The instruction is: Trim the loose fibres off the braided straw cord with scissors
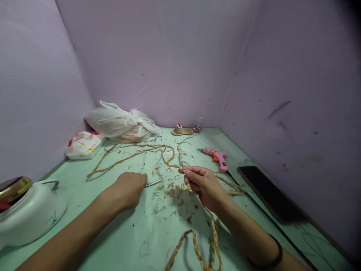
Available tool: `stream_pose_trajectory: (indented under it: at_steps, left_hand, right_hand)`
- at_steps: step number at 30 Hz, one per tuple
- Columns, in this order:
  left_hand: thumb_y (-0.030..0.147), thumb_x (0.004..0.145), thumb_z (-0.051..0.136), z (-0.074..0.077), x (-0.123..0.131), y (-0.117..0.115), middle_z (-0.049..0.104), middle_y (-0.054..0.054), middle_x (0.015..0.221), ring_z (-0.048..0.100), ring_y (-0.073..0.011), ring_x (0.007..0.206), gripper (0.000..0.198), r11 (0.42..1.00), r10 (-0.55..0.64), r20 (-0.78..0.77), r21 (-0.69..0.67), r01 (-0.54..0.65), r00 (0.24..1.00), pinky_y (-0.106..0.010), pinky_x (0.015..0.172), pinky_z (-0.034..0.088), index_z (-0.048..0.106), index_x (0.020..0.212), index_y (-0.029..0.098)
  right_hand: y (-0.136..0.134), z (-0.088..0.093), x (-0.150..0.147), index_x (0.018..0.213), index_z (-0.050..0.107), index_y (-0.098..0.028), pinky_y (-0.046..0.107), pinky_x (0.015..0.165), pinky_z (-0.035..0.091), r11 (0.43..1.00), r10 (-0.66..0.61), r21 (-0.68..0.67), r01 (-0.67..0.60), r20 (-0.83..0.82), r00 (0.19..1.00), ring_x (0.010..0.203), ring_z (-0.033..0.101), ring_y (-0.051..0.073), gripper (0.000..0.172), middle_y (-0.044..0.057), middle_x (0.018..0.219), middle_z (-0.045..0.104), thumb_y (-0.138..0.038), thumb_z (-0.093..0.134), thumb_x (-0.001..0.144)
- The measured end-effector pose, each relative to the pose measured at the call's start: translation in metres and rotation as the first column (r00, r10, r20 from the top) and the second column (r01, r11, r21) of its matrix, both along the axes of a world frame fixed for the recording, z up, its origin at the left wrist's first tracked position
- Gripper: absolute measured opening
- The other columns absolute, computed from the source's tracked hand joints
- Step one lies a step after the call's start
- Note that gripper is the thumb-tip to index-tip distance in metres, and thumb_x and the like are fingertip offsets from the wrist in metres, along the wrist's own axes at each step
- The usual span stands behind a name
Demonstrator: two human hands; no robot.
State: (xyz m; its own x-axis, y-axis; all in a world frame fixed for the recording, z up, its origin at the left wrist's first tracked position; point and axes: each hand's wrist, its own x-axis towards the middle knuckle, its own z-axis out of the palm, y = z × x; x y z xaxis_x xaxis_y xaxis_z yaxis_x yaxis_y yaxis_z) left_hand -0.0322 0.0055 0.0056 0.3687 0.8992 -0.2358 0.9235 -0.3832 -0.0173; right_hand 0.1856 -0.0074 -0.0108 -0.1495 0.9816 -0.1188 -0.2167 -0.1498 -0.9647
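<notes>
My left hand (131, 188) is closed around a thin metal-bladed tool (153, 183). Only its pointed silver blade sticks out, towards the right; the handle is hidden in the fist. Between thumb and fingertips, my right hand (201, 182) pinches a braided straw cord (170, 165). From there the cord loops away over the table to the back left, and more cord (216, 235) hangs down below the hand towards the front edge. Dry straw scraps (175, 190) lie scattered between my two hands.
A pink glue gun (218, 156) and a dark phone (270, 194) lie at right, with a black cable along them. At back left are a white plastic bag (121, 120) and a tissue pack (84, 146). A small straw hat-like piece (180, 130) sits behind; a white pot (31, 214) stands at left.
</notes>
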Motion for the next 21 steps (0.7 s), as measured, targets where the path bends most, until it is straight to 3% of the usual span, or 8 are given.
stream_pose_trajectory:
  at_steps: [3,6,9,13,17,21]
  left_hand:
    - [0.007,0.046,0.051,-0.002,-0.004,0.004,0.059,-0.009,0.063,0.053,-0.0241,0.058,0.029,0.998,-0.064,0.052,0.013,0.063,0.997,-0.028,0.05,0.028,0.059,0.071,0.02]
    - [0.014,0.052,0.049,0.003,-0.013,0.009,0.058,-0.006,0.062,0.049,-0.0196,0.054,0.021,0.998,-0.068,0.102,0.0,0.069,0.992,-0.027,0.048,0.025,0.059,0.068,0.022]
    - [0.013,0.051,0.046,0.012,-0.023,0.014,0.059,-0.005,0.063,0.047,-0.018,0.055,0.026,0.999,-0.047,0.112,-0.003,0.048,0.993,-0.026,0.048,0.024,0.061,0.071,0.023]
    - [0.01,0.049,0.046,0.03,-0.037,0.015,0.059,-0.002,0.062,0.047,-0.0157,0.055,0.032,0.996,0.019,0.241,-0.088,0.002,0.97,-0.023,0.048,0.025,0.061,0.074,0.024]
    - [0.012,0.055,0.05,0.046,-0.039,0.012,0.054,0.001,0.052,0.044,-0.0125,0.047,0.026,0.969,0.138,0.562,-0.246,0.006,0.816,-0.021,0.043,0.026,0.061,0.077,0.021]
    - [0.023,0.065,0.054,0.047,-0.023,0.007,0.059,-0.002,0.063,0.049,-0.0128,0.052,0.031,0.933,0.213,0.753,-0.346,0.099,0.623,-0.021,0.046,0.034,0.055,0.095,0.019]
  right_hand:
    - [0.001,0.001,0.001,0.076,0.064,-0.012,0.023,0.038,0.008,0.999,-0.02,0.027,0.019,0.045,0.999,0.038,0.021,0.003,0.021,-0.004,0.05,0.05,-0.028,0.062,0.062]
    - [0.002,0.001,0.003,0.077,0.064,-0.011,0.023,0.04,0.007,1.0,-0.025,0.018,0.024,0.028,0.999,0.038,0.018,0.004,0.02,-0.008,0.042,0.037,-0.023,0.059,0.062]
    - [0.003,0.001,0.004,0.079,0.063,-0.01,0.024,0.041,0.006,1.0,-0.009,0.016,0.01,-0.011,1.0,0.039,0.015,0.004,0.021,-0.01,0.041,0.027,-0.021,0.057,0.062]
    - [0.003,-0.001,0.004,0.08,0.065,-0.01,0.024,0.041,0.007,0.999,0.004,0.04,-0.003,-0.035,0.999,0.04,0.017,0.004,0.022,-0.009,0.041,0.028,-0.022,0.059,0.062]
    - [0.003,-0.002,0.003,0.075,0.065,-0.012,0.024,0.041,0.009,0.999,0.035,0.021,-0.033,-0.089,0.995,0.039,0.023,0.003,0.019,-0.005,0.047,0.046,-0.024,0.066,0.061]
    - [0.002,-0.001,0.003,0.071,0.065,-0.013,0.023,0.041,0.013,0.996,0.092,0.02,-0.09,-0.153,0.984,0.039,0.027,0.002,0.017,0.0,0.056,0.057,-0.024,0.069,0.059]
